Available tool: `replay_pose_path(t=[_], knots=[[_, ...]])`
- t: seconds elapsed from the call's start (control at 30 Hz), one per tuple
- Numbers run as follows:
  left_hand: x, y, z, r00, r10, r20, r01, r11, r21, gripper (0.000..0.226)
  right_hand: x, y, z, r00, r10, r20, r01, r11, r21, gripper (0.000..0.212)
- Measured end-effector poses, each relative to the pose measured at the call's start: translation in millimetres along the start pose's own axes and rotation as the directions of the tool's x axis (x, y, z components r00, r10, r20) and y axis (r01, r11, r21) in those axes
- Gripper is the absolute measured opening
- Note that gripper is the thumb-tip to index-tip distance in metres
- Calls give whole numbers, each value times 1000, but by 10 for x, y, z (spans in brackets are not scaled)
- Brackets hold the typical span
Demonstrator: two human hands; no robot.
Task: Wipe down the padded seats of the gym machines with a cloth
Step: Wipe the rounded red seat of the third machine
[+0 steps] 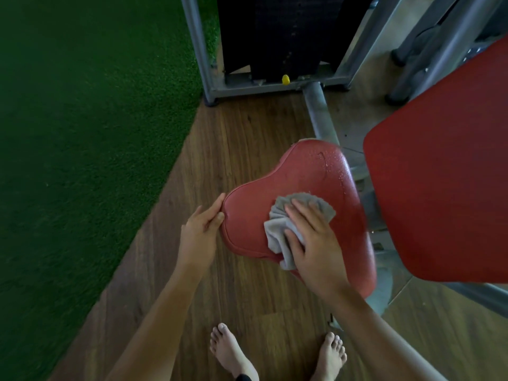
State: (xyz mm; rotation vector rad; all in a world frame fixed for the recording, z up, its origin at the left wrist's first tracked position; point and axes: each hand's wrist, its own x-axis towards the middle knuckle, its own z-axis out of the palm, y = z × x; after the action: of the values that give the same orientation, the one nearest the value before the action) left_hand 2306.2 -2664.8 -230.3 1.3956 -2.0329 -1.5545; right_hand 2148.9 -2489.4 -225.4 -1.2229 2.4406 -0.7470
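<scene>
Seat (310,171), red and padded, sits low on a grey metal frame (319,111) above the wooden floor (247,138), just beside a larger red back pad (445,174) on its right. Small wet droplets glisten on its far end. A crumpled grey cloth (277,232) lies on the seat's near half, and the right hand (316,237) presses down on it, fingers (295,213) spread and fairly straight, with the thumb laid across the cloth's near fold. The left hand (200,229) rests against the seat's left rim, its thumb and forefinger touching the edge and held loosely extended rather than clenched. Two bare feet (231,353) stand on the floor below. Green turf (82,133) covers the ground to the left. Beyond the seat stands a black weight stack (288,31) with a yellow pin (285,79) at its base.
</scene>
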Motion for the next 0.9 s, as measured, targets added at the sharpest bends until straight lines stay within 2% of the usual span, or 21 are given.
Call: replay_pose_path(t=[0.1, 0.17, 0.3, 0.4, 0.6, 0.77, 0.9], knots=[[-54, 155, 112, 993, 93, -79, -77, 978, 192, 51, -48, -31, -12, 999, 47, -21, -48, 998, -39, 44], [-22, 367, 256, 982, 168, -91, -140, 956, 257, 60, -50, -78, 15, 997, 66, -46, -69, 995, -77, 47], [195, 621, 603, 980, 194, -52, -162, 916, 367, 46, -46, -128, 81, 993, 84, -79, -91, 992, -86, 53], [301, 520, 700, 957, 279, -78, -194, 817, 543, 44, 46, -119, 100, 993, 102, -54, -104, 994, -32, 55], [447, 429, 632, 930, 358, -79, -235, 748, 621, 37, 533, 100, 51, 999, 33, 26, -32, 997, -66, 71], [455, 460, 671, 937, 336, -90, -189, 710, 678, 38, 1192, 501, -148, 994, -89, 62, 96, 988, -118, 58], [464, 464, 690, 942, 324, -83, -163, 663, 731, 40, 1772, 626, -261, 999, -21, 34, 25, 992, -120, 48]])
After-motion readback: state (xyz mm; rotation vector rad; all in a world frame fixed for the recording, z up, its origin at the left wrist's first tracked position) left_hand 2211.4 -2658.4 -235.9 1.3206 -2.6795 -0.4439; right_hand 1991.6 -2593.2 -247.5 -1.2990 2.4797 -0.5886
